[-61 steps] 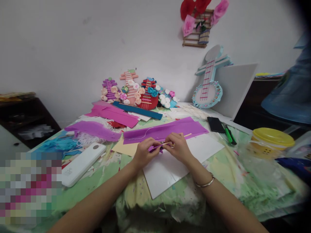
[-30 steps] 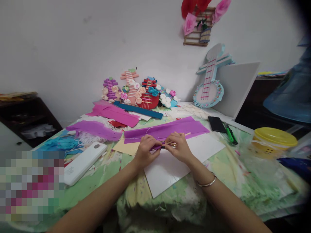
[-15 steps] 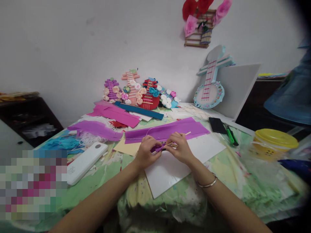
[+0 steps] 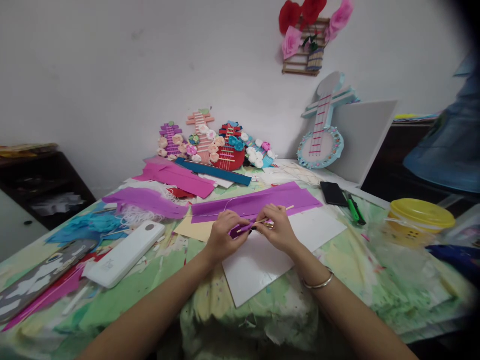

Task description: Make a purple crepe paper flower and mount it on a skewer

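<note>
A small piece of purple crepe paper [image 4: 240,229] is pinched in the fingers of my left hand [image 4: 226,233], above the white board. My right hand [image 4: 276,228] grips a thin wooden stick [image 4: 290,207], which runs slantwise through its fingers toward the purple piece. Something small and gold-coloured [image 4: 269,226] shows under the right fingers, too hidden to name. Both hands are close together, with the fingertips nearly touching. Behind them lies a long purple crepe paper strip [image 4: 258,200]. The white board [image 4: 255,272] rests on the table below my hands.
On the left lie a white power bank [image 4: 125,255], a patterned phone case [image 4: 41,277] and blue crepe paper [image 4: 90,225]. To the right are a black flat object [image 4: 333,193], a green cutter [image 4: 354,208] and a yellow-lidded tub [image 4: 422,215]. Decorated paper instruments [image 4: 228,147] lean against the wall.
The purple piece between my hands looks more spread, and the stick's near end now lies across it. Both hands keep their places. The view has shifted slightly.
</note>
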`<state>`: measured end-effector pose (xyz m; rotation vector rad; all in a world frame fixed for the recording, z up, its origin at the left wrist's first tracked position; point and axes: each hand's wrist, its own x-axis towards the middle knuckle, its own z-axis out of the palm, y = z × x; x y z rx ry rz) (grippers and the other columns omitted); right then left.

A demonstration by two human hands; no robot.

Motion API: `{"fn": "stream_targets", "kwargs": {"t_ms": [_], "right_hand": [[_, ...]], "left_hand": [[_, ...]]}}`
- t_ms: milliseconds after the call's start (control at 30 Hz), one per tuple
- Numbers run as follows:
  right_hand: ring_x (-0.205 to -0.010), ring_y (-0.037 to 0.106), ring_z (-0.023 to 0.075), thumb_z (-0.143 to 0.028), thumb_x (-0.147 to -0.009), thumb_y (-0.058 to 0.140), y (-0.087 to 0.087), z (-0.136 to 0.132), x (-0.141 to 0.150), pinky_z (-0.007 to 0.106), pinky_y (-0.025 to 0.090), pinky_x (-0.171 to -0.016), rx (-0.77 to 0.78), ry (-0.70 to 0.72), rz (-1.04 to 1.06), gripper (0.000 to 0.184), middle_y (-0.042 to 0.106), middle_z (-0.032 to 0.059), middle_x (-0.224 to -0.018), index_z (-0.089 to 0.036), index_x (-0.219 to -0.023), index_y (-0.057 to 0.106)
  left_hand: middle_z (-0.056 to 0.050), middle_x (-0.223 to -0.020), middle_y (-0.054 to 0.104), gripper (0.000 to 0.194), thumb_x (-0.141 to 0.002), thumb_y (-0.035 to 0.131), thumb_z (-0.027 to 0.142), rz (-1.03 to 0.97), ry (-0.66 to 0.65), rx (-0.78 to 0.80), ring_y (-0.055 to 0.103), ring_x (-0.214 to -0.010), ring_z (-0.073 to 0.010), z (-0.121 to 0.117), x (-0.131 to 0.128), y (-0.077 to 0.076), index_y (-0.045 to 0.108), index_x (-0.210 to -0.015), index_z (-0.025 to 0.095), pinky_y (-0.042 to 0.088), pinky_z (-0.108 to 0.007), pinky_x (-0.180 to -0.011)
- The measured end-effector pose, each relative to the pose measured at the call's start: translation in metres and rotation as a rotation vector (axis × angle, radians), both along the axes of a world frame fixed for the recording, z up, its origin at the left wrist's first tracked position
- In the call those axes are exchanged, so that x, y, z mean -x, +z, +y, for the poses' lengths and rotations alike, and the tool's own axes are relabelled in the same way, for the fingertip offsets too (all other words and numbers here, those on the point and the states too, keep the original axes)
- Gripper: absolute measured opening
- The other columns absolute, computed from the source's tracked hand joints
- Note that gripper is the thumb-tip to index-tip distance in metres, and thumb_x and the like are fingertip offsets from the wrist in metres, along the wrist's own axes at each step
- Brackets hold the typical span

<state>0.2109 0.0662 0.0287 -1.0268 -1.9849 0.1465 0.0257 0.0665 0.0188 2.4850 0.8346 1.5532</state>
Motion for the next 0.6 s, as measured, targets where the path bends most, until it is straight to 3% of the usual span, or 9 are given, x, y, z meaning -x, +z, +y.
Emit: {"fn": "stream_targets", "kwargs": {"t_ms": [233,600], "right_hand": [[-0.066,0.052,0.0142,-0.029,-0.081,0.063,0.0008,0.0005,0.0007,0.033,0.027,-0.075,0.013,0.008,0.035,0.019,0.06,-0.001,-0.071,-0.018,-0.069,0.053],[-0.058,0.047,0.0121,-0.026,-0.082,0.057,-0.0006,0.0017,0.0,0.032,0.026,-0.071,0.011,-0.037,0.028,0.021,0.057,-0.0017,-0.062,-0.017,-0.063,0.055]], "left_hand": [[-0.005,-0.072,0.068,0.009,-0.078,0.065,0.021,-0.08,-0.083,0.143,0.06,-0.07,-0.0176,-0.0036,0.0006,0.0079,0.068,-0.085,0.018,0.047,-0.03,-0.065],[-0.005,-0.073,0.069,0.008,-0.076,0.066,0.016,-0.069,-0.095,0.296,0.063,-0.071,-0.0181,-0.0031,0.0003,0.0043,0.069,-0.083,0.018,0.05,-0.03,-0.066]]}}
